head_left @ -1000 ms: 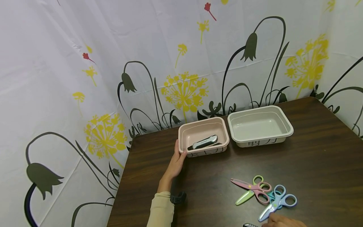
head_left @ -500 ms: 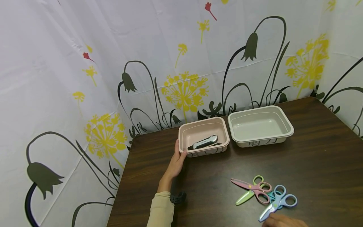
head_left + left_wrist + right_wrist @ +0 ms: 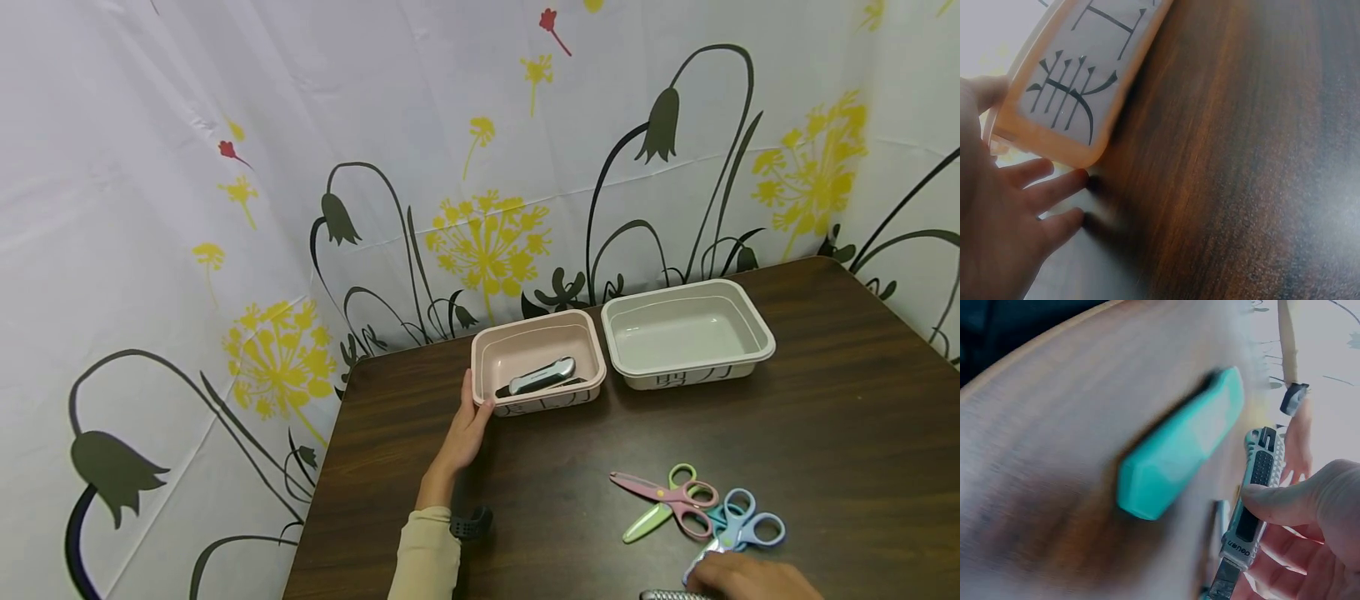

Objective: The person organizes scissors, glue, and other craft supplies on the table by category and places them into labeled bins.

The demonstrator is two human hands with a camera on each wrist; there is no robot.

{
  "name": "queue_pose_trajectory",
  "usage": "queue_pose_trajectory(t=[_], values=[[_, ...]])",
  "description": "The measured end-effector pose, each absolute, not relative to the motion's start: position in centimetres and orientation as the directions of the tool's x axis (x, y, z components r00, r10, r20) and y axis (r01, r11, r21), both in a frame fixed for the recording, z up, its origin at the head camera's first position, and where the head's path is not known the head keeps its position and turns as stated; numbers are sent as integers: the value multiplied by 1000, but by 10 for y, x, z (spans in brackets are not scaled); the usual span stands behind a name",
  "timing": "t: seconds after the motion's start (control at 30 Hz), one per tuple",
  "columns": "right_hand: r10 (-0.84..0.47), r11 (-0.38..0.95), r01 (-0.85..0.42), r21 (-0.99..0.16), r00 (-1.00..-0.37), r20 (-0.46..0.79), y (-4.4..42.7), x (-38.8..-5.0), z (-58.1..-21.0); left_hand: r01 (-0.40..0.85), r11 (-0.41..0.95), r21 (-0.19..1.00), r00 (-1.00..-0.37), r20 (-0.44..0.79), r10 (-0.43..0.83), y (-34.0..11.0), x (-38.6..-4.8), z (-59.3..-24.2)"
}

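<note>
In the head view my left hand (image 3: 462, 433) holds the near left corner of a pink bin (image 3: 551, 400), thumb at the front rim, fingers along the side. Inside the bin lies a silver and black cutter (image 3: 538, 377). The left wrist view shows that hand (image 3: 1010, 212) with spread fingers at the bin's labelled wall (image 3: 1063, 147). My right hand (image 3: 750, 577), at the bottom edge, grips a grey utility knife (image 3: 671, 595). In the right wrist view the thumb of this hand (image 3: 1310, 531) presses on the knife (image 3: 1252, 500), above a teal object (image 3: 1179, 447) on the table.
A light grey-green bin (image 3: 690, 329) stands right of the pink one. Pink scissors (image 3: 671, 493), green scissors (image 3: 648, 522) and blue scissors (image 3: 738, 529) lie overlapping on the brown table (image 3: 555, 483), with a teal pair partly under the blue one. A patterned curtain (image 3: 420, 108) hangs behind.
My right hand has moved slightly up and left, over the blue scissors' blades. The knife's end, out of sight half a second ago, shows again at the bottom edge. The left hand has not moved.
</note>
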State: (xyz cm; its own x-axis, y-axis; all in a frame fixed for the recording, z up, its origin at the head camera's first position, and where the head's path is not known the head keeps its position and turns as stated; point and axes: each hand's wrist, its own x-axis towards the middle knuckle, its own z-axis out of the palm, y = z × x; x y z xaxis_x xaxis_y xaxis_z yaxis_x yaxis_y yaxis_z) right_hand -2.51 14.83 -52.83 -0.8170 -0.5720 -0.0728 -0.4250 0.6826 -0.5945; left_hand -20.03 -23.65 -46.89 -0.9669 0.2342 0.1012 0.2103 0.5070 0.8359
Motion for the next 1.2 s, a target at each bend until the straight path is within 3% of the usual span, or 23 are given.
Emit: queue_pose_trajectory(t=[0.17,0.33,0.57,0.73,0.87,1.2], values=[[-584,632,-547,-549,-802,126,143,-31,-513,209,513,833,-967,99,233,-237,-201,-470],[-593,597,-605,-527,-775,219,139,-42,-498,206,515,832,-968,96,231,-239,-203,-474],[-504,660,-605,-445,-796,334,128,-57,-479,222,521,824,-970,131,205,-249,-217,-506],[-451,672,-627,-395,-769,454,119,-72,-470,224,522,823,-969,133,207,-250,-219,-509],[-436,667,-627,-402,-767,471,116,-88,-464,224,521,824,-969,133,206,-250,-218,-509],[-381,722,-542,-430,-831,406,108,-130,-453,209,531,821,-973,122,195,-249,-220,-509]])
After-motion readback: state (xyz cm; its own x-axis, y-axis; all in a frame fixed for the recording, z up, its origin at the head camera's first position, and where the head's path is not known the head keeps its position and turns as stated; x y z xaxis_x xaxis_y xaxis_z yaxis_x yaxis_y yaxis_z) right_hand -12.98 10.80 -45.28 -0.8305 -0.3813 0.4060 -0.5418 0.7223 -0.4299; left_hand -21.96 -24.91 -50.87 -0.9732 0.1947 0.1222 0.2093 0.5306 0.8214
